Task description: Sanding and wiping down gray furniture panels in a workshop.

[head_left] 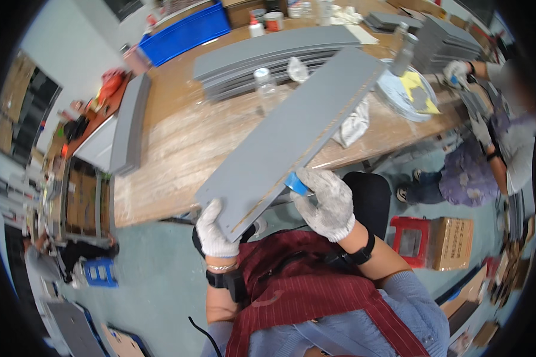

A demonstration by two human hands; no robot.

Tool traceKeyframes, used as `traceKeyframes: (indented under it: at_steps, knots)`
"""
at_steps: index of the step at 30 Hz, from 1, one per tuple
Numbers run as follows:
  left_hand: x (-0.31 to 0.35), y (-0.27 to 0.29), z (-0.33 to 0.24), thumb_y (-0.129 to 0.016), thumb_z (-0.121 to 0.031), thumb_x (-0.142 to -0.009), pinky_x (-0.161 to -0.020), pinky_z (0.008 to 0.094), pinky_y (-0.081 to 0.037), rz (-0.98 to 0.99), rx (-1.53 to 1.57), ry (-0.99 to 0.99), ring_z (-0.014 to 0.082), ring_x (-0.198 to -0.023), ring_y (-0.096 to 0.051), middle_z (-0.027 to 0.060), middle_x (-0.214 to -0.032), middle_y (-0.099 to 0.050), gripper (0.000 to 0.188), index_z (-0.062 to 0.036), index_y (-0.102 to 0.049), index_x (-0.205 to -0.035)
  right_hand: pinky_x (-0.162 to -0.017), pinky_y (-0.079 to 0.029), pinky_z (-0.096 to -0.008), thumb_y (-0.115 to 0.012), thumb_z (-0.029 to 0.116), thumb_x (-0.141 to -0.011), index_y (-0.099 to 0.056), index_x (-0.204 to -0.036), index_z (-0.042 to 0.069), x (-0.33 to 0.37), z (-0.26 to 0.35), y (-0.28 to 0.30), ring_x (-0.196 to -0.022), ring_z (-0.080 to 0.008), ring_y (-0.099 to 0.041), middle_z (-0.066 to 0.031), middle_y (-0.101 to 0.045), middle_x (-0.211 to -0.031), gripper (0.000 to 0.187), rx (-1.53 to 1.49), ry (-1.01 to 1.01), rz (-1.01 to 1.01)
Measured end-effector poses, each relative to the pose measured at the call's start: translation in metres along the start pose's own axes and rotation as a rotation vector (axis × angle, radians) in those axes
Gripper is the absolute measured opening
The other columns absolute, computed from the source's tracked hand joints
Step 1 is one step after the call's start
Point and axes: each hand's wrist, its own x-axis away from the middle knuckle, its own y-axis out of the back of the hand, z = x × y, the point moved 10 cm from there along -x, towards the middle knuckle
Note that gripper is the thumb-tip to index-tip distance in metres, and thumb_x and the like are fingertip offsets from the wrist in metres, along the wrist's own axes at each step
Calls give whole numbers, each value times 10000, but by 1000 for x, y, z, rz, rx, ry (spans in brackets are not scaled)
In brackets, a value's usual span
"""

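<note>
A long grey panel [292, 137] slants from my lap up over the table edge, with a thin brownish line along its right side. My left hand [216, 231], in a white work glove, is closed on the panel's near end, thumb on its top face. In my gloved right hand [326, 205] a small blue piece [295, 183] is pinched against the panel's right edge; I cannot tell whether it is a scraper or a block. Beyond the panel stand a clear bottle [265, 89] and a stack of grey panels [274, 50]. A crumpled white cloth [354, 124] lies by its right edge.
The wooden table [167, 143] also bears a round white lid-like tray [393, 98] with a yellow cloth, a blue bin [184, 34] and more panels [131, 122] at left. A co-worker [506, 125] handles a piece at right. A red stool [408, 241] and carton [452, 243] stand on the floor.
</note>
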Motion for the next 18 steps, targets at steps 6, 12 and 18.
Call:
traceKeyframes:
  at_steps: [6,12,18]
  knots:
    - [23,-21,7,-652,-181,-942,-902,461,-600,78,80,106,321,-1065,-690,172,-1248,-647,486,10,-525,-1370,-736,-580,-398,-803,102,-764,-680,-1165,54,15,69,-15,-845,-315,-717,-139,-733,-1024,422,-113,189,126]
    - [33,-34,3,-663,-188,-946,-899,433,-605,148,129,80,308,-1061,-693,200,-1225,-653,500,19,-524,-1379,-698,-568,-372,-777,167,-809,-706,-1102,53,30,119,-35,-810,-266,-708,-116,-738,-1032,323,-139,266,306]
    - [40,-34,-2,-677,-157,-946,-919,415,-597,144,165,67,297,-1076,-683,176,-1224,-662,445,16,-563,-1339,-700,-557,-361,-783,166,-803,-719,-1046,51,16,137,-14,-802,-252,-707,-108,-744,-971,276,-76,314,222]
